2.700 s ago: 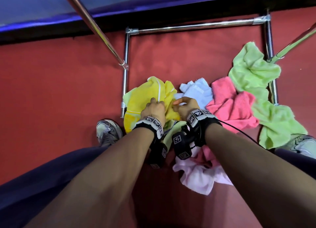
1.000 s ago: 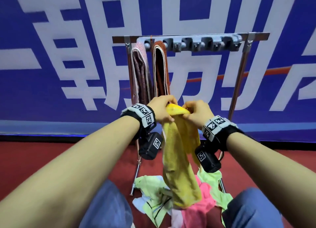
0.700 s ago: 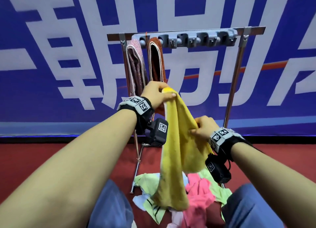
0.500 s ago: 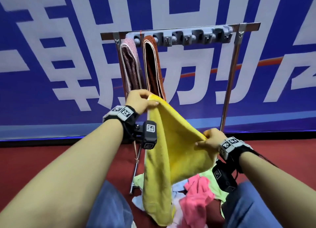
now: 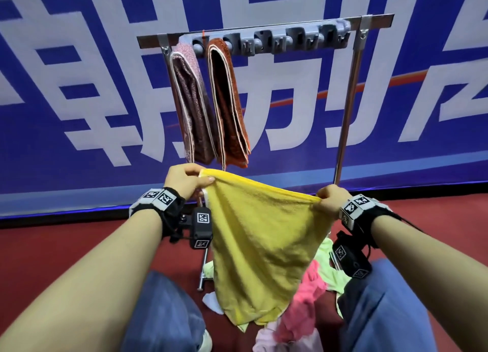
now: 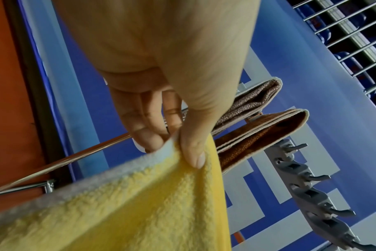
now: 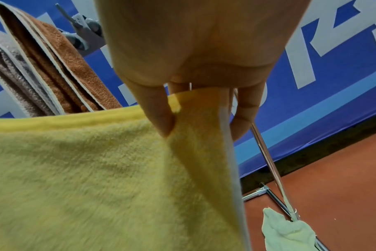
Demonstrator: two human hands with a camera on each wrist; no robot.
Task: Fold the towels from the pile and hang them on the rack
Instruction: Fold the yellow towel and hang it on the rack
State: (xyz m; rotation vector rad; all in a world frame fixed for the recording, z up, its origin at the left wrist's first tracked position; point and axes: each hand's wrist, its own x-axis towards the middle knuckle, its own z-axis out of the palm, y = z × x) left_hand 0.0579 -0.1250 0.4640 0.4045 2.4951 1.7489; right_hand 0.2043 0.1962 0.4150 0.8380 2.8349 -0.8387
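Observation:
A yellow towel (image 5: 260, 242) hangs spread between my hands in front of the rack. My left hand (image 5: 184, 181) pinches its upper left corner (image 6: 178, 149) between thumb and fingers. My right hand (image 5: 331, 197) grips the upper right corner (image 7: 195, 108). The towel's lower end hangs over the pile (image 5: 309, 288) of pink, green and white towels on the floor. The metal rack (image 5: 264, 30) stands behind, with a folded pinkish-brown towel (image 5: 191, 108) and a folded rust-brown towel (image 5: 228, 106) hanging at its left end.
Grey hooks (image 5: 298, 38) along the rack's bar are free to the right of the hung towels. The rack's right post (image 5: 348, 103) rises beside my right hand. A blue banner wall (image 5: 79, 87) stands behind, red floor (image 5: 52, 246) below, my knees at the bottom.
I lifted the yellow towel from the floor pile and stood facing the rack. My hands have moved apart, the right one out to the right, and the towel has opened out flat.

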